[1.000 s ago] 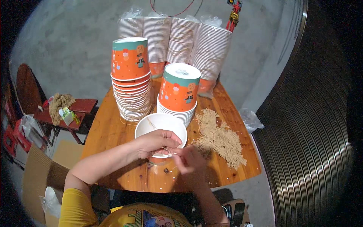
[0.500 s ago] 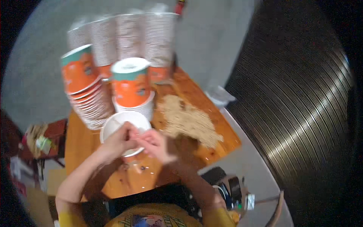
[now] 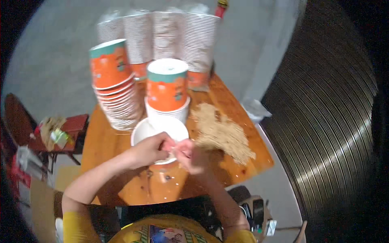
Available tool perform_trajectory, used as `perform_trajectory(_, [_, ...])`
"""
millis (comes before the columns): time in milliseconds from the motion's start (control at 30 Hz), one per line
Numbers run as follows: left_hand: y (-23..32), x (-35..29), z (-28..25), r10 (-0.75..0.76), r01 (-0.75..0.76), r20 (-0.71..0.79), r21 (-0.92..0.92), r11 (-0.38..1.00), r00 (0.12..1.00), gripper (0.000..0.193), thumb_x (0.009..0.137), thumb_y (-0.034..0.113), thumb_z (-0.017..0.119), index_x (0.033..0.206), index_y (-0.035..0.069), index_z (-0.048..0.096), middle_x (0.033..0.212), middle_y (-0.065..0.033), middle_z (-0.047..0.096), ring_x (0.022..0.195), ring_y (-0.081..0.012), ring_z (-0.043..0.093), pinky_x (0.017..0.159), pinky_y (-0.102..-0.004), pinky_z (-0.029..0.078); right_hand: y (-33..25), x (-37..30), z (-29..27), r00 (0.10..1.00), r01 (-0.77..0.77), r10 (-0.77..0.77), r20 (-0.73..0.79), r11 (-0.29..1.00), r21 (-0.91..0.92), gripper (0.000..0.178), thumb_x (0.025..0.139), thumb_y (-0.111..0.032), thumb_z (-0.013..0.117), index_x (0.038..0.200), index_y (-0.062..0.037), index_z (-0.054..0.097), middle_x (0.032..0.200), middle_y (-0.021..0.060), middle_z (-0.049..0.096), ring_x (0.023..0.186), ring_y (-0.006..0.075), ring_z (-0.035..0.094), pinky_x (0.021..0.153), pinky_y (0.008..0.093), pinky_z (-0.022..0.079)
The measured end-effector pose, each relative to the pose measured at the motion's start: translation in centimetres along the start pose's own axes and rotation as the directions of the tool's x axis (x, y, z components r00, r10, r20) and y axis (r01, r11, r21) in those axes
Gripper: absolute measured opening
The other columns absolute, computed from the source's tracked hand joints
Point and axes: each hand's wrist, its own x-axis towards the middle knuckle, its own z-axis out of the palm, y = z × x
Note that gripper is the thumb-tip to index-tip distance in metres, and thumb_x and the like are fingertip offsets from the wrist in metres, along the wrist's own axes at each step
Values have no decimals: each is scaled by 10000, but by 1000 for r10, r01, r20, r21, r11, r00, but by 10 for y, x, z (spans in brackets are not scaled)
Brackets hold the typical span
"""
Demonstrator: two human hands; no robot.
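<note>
A white paper tub (image 3: 140,130) stands at the near middle of a wooden table (image 3: 133,186), its open mouth toward me. Over its near rim my left hand (image 3: 152,150) and my right hand (image 3: 189,156) meet, fingers curled and pinched together. Something small and pale seems to be between the fingertips, too blurred to name. Just behind are upturned orange and green paper tubs (image 3: 167,91) on a short white-rimmed stack. A taller leaning stack of such tubs (image 3: 111,67) rises to the left. Right of my hands lies a flat heap of tan, stringy or crumbly material (image 3: 221,131).
Several tall plastic-wrapped tub stacks (image 3: 200,42) line the table's far edge. On the right stands a large ribbed metal surface (image 3: 324,133), with a clear plastic bag (image 3: 256,110) near the table's corner. A dark red chair (image 3: 77,123) holding odds and ends is at left.
The whole scene has shifted rightward in my view. My hands stay together over the tub's near rim, the right fingers now more curled in.
</note>
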Motion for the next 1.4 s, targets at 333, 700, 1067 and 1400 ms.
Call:
perform_trajectory(333, [-4,-6,0,72,-65,-59,114,991,996,169,786,107,623,929,21,595,885,-117,514,813,-199,535,736,-303,447,19,2,-8,957,290,-289,36,956,-37,79,871,-122,607,871,-62,556,674,-52,503,538,11,433,463,180,368])
perform_trajectory(700, [-7,-6,11,38,-12,-206,126,992,978,93,835,102,594,893,36,561,749,-73,563,722,-180,567,671,-291,457,15,2,-5,969,246,-245,22,966,-83,64,876,-100,594,866,-55,550,651,-60,493,528,7,424,462,177,356])
perform_trajectory(1067, [-13,2,15,48,-90,-123,-365,927,991,157,819,2,576,956,38,509,809,17,511,775,-63,481,721,-205,415,15,0,-2,989,141,-138,-58,989,51,70,898,-101,568,897,-73,504,672,-23,523,481,26,444,411,184,368])
perform_trajectory(1400, [-14,5,14,53,-79,-66,-487,870,996,217,825,-34,571,1000,48,474,830,10,513,808,-66,511,770,-205,430,23,1,2,926,321,-330,-182,944,-81,98,885,-67,574,905,-66,479,630,-22,487,495,29,454,414,186,340])
